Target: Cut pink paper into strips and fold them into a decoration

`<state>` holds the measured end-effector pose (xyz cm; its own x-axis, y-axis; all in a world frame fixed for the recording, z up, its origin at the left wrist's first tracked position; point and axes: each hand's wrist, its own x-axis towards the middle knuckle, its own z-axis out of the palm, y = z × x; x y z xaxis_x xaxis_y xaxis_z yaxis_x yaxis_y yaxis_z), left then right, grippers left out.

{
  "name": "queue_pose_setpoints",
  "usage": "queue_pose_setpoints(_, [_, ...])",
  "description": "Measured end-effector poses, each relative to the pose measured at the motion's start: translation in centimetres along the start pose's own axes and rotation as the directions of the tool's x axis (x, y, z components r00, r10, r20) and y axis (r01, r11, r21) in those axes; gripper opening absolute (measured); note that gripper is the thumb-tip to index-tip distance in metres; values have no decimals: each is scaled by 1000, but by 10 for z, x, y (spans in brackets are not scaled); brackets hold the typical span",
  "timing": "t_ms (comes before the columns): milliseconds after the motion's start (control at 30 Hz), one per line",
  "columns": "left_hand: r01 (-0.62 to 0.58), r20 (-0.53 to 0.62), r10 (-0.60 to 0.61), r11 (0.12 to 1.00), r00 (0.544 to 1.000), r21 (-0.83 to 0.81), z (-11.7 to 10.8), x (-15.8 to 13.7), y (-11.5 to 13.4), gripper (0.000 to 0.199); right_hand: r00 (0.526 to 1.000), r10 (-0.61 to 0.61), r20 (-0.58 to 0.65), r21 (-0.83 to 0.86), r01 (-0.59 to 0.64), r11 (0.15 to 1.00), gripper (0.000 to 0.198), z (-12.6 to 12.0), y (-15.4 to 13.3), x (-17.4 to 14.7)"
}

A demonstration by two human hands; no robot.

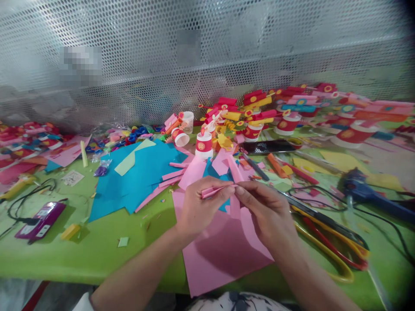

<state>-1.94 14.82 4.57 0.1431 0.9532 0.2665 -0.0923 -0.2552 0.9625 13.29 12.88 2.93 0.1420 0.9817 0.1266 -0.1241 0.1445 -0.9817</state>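
Observation:
My left hand (201, 209) pinches a narrow folded strip of pink paper (212, 190) between thumb and fingers. The thumb and fingertips of my right hand (267, 211) close on the strip's other end, so the two hands almost meet. Below them lies a large pink paper sheet (223, 263), its front corner hanging over the table edge. More pink strips (170, 176) lie to the left on blue paper (119, 190). Just beyond my hands stands a red-and-white paper cup (204, 144).
Scissors with yellow and red handles (327, 242) lie right of my right arm, near a blue glue gun (372, 194) and its cord. A purple power strip (40, 222) is at left. Several decorated cups (288, 124) line the back by a perforated metal panel (136, 69).

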Motion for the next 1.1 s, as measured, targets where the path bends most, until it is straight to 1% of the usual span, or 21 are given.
queue_pose_setpoints(100, [-84, 2, 84, 995, 996, 47, 0, -2, -2, 10, 1000, 4, 0, 6, -4, 1000, 10, -1, 4, -2])
queue_pose_setpoints(200, [-131, 10, 130, 988, 991, 80, 1, -4, -3, 11, 1000, 4, -22, -9, -4, 1000, 12, -3, 8, -3])
queue_pose_setpoints(367, [-138, 43, 133, 982, 990, 132, 1, -5, 1, 13, 998, 42, -35, 38, -41, 998, 12, 0, 7, -3])
queue_pose_setpoints(533, [-182, 30, 180, 965, 983, 191, 1, -4, 0, 12, 997, 62, -45, 112, -56, 992, 10, 2, 4, -2])
queue_pose_setpoints(633, [-179, 44, 174, 967, 984, 181, 0, -3, -3, 11, 997, 66, -40, 113, -61, 992, 8, 2, 4, -2])
queue_pose_setpoints(733, [-100, 29, 98, 991, 995, 92, 0, -3, -3, 10, 997, 70, -30, 137, -66, 988, 7, 2, 5, -1])
queue_pose_setpoints(833, [71, 0, -71, 996, 998, -46, 1, -3, -4, 6, 996, 94, 12, 133, -94, 987, 9, 2, 4, -1])
queue_pose_setpoints(900, [193, -6, -196, 973, 981, -128, 1, -1, -4, 4, 992, 116, 47, 117, -120, 986, 13, 2, 3, -1])
queue_pose_setpoints(933, [237, -8, -241, 959, 971, -153, 0, 0, -4, 4, 990, 125, 61, 112, -131, 985, 14, 2, 3, -1])
queue_pose_setpoints(1000, [275, -18, -282, 947, 959, -164, 0, 2, -4, 4, 988, 139, 74, 108, -147, 983, 17, 3, 2, 0])
queue_pose_setpoints(1100, [272, -20, -277, 953, 961, -136, -1, 2, -5, 6, 989, 138, 58, 100, -143, 985, 18, 4, 1, 1])
